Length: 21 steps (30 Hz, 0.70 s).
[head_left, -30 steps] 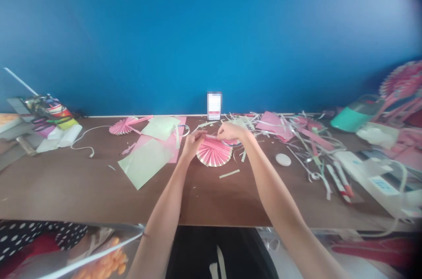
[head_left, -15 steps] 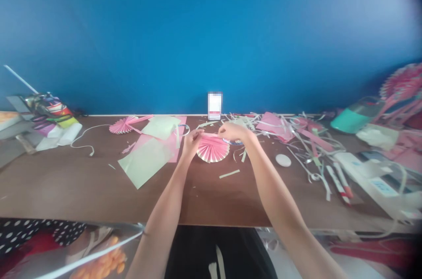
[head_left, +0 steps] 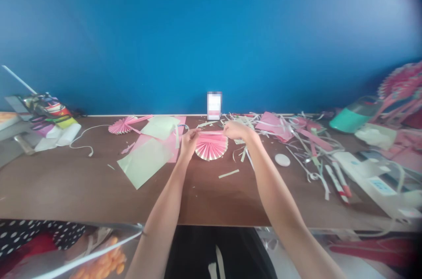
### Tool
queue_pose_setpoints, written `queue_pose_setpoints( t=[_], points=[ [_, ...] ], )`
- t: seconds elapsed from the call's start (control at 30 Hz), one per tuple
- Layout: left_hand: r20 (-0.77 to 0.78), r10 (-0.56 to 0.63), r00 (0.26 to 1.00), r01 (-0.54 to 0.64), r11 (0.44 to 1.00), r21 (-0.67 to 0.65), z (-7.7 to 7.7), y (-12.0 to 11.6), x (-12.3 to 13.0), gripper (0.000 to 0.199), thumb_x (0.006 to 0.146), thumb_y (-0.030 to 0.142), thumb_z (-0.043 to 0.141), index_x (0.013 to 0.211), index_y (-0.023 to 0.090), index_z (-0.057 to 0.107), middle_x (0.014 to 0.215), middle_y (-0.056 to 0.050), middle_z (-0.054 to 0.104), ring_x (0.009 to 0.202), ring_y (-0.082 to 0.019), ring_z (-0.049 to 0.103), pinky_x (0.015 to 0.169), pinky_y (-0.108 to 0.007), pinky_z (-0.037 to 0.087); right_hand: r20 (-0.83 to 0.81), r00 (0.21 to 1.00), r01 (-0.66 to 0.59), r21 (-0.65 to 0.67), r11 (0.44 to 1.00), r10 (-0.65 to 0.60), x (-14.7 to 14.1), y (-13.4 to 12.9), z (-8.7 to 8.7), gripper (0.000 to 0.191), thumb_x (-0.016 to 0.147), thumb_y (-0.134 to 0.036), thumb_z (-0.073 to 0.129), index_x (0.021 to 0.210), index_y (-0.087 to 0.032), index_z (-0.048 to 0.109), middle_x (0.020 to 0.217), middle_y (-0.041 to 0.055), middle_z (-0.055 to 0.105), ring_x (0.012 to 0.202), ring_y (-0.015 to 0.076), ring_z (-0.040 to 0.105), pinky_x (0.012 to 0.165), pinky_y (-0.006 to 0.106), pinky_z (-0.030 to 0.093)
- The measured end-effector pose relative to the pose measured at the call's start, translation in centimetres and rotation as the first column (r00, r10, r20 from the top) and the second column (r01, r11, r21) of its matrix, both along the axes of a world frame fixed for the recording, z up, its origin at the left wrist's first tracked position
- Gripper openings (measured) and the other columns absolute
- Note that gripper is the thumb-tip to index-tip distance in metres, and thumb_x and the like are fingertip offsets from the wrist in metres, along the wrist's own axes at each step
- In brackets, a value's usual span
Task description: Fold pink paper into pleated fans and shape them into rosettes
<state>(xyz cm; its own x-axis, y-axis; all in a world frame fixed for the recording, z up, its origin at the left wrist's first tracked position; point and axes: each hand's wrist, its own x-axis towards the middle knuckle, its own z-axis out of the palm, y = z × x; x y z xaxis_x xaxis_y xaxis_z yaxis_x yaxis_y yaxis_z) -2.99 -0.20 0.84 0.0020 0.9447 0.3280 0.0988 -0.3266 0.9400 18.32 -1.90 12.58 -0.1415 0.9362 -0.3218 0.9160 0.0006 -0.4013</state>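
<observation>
A pleated pink paper fan (head_left: pixel 211 147) with a pale scalloped edge lies spread on the brown table in front of me, its rounded side towards me. My left hand (head_left: pixel 190 140) pinches the left end of its straight upper edge. At the right end, my right hand (head_left: pixel 234 130) is closed with fingertips together on the same edge. A narrow pink band runs between the two hands along the top of the fan. Much of the right fingers is hidden behind the back of that hand.
Pale green sheets (head_left: pixel 145 162) overlap pink paper on the left, near another pink fan (head_left: pixel 121 125). A phone (head_left: pixel 214 106) stands against the blue wall. Paper strips, a white disc (head_left: pixel 282 160), markers (head_left: pixel 336 183) and a teal container (head_left: pixel 349 116) lie to the right.
My right hand has moved slightly right along the fan's upper edge, so more of the pink band shows between the hands. The left hand stays at its end.
</observation>
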Motion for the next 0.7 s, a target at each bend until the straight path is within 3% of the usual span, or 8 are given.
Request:
queue_pose_setpoints(
  t=[0.2,0.47,0.7],
  points=[
    [-0.019,-0.010,1.000,0.010,1.000,0.004,0.2,-0.2,0.1,0.027,0.085,0.032,0.058,0.107,0.019,0.067,0.114,-0.010,0.068,0.102,-0.021,0.065,0.085,-0.035,0.051,0.071,0.996,0.050,0.012,0.999,-0.050,0.4,0.4,-0.4,0.016,0.081,-0.027,0.055,0.078,-0.015,0.066,0.055,0.0041,0.051,0.047,0.0140,0.044,0.054,0.031,0.035],
    [0.005,-0.015,1.000,0.015,1.000,0.012,0.2,-0.1,0.2,0.028,0.084,0.034,0.060,0.105,0.017,0.068,0.111,-0.011,0.069,0.102,-0.022,0.065,0.088,-0.037,0.051,0.107,0.989,0.089,0.097,0.991,-0.099,1.3,1.5,-2.0,0.013,0.078,-0.028,0.059,0.079,-0.015,0.063,0.065,0.0078,0.064,0.059,0.0191,0.059,0.059,0.030,0.041],
    [0.015,0.008,1.000,-0.008,1.000,0.018,0.3,-0.2,0.1,0.027,0.085,0.033,0.059,0.106,0.019,0.067,0.113,-0.010,0.068,0.104,-0.021,0.064,0.089,-0.036,0.050,0.112,0.990,0.080,0.096,0.992,-0.091,1.4,1.7,-1.9,0.025,0.084,-0.036,0.055,0.080,-0.014,0.064,0.069,0.0105,0.066,0.061,0.0203,0.060,0.061,0.032,0.042]
  ],
)
